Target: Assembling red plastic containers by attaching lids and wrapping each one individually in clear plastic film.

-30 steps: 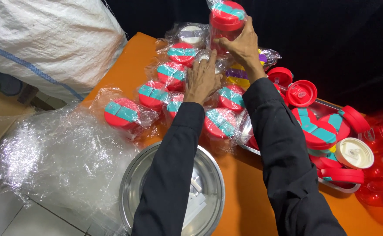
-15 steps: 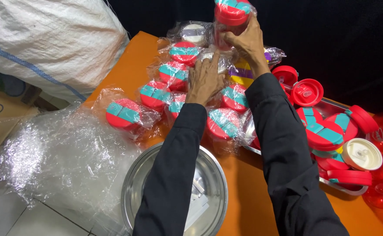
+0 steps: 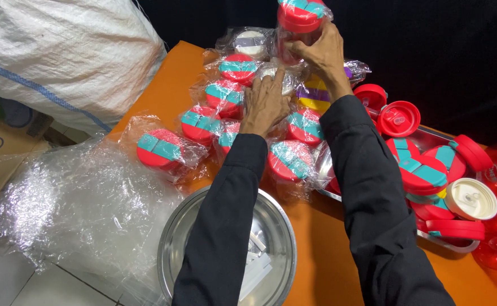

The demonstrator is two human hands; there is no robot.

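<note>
My right hand grips a plastic-wrapped red container with a red and teal lid, held up at the top of the view. My left hand rests palm down, fingers spread, on the cluster of wrapped red and teal containers that stand on the orange table. One wrapped container lies apart at the left. Both arms are in black sleeves.
A round steel bowl with small white pieces sits near me. A steel tray at the right holds loose red and teal lids and a white lid. Clear plastic bags and a large white sack lie at the left.
My right hand has lifted the wrapped container a little higher, toward the top edge. My left hand stays pressed on the cluster.
</note>
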